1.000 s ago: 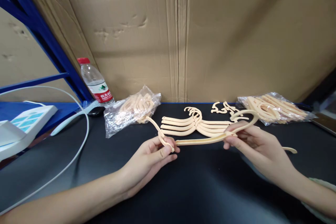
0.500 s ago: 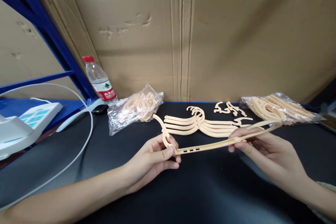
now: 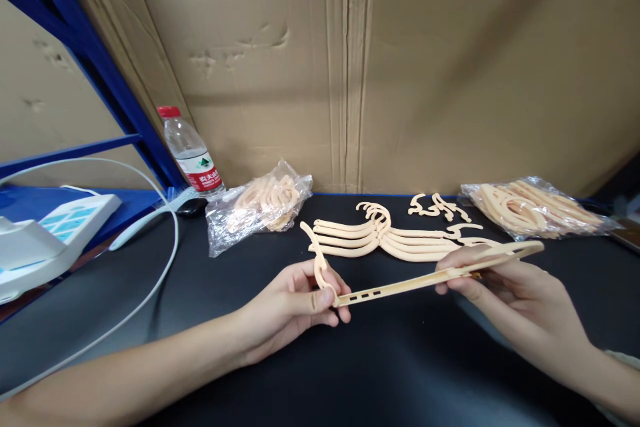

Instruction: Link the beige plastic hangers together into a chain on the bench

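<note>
A beige plastic clothes hanger (image 3: 400, 286) is held over the black table, its slotted arm stretched between both hands. My right hand (image 3: 525, 300) grips it near the middle, where the hook curves off to the right. At the arm's left end, my left hand (image 3: 287, 310) pinches a small curved beige hook piece (image 3: 319, 265) between thumb and fingers; it touches the hanger tip there. Whether the two are joined I cannot tell. Just behind lie several similar hangers (image 3: 345, 243) in a row, with a loose small hook piece (image 3: 463, 230) at their right end.
Several small hook pieces (image 3: 440, 207) lie at the back. Plastic bags of beige parts stand left (image 3: 260, 203) and right (image 3: 535, 207). A water bottle (image 3: 197, 157) is by the blue frame (image 3: 90, 80). At left, a white cable (image 3: 175, 240) loops near a white device (image 3: 60, 233).
The hanger's left end has dipped a little and its right end has risen slightly. The small hook piece in my left hand has shifted slightly right and down.
</note>
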Demonstrator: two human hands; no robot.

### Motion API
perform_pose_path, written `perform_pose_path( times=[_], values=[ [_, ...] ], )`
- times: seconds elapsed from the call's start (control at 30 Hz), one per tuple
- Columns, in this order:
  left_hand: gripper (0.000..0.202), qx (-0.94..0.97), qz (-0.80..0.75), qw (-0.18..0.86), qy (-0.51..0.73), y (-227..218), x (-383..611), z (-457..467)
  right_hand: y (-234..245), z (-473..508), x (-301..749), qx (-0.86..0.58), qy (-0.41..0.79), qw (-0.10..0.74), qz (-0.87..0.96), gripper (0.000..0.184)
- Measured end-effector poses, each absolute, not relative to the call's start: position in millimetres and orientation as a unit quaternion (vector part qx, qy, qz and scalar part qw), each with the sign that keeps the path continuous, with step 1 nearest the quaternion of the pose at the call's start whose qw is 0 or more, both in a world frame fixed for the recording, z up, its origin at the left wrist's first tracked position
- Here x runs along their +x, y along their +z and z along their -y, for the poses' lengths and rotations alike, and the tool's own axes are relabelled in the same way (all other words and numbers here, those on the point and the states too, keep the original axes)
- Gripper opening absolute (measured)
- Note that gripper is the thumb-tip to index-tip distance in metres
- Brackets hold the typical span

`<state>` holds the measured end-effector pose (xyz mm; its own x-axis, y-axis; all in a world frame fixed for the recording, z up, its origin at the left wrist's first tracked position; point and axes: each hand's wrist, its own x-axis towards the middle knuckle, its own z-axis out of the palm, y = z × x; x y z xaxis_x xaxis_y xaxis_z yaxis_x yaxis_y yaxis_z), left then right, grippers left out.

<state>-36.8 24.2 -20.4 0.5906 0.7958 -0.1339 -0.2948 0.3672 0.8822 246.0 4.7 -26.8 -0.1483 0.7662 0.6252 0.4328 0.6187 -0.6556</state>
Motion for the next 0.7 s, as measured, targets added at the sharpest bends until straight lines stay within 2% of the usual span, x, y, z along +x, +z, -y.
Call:
perform_pose_path(
  times=[0.33, 0.57, 0.7],
  values=[
    [0.026, 0.481, -0.324, 0.712, 0.395, -26, -33, -19, -31, 3, 243, -0.388, 0.147, 0.505, 0.756, 0.01],
    [0.026, 0.526, -0.354, 0.641, 0.433, -31, -32, -16, -32, 11, 235, -0.38, 0.186, 0.516, 0.745, 0.011],
    [0.023, 0.51, -0.362, 0.635, 0.453, -27, -30, -13, -29, 12, 232, -0.395, 0.203, 0.522, 0.728, 0.01]
  ],
)
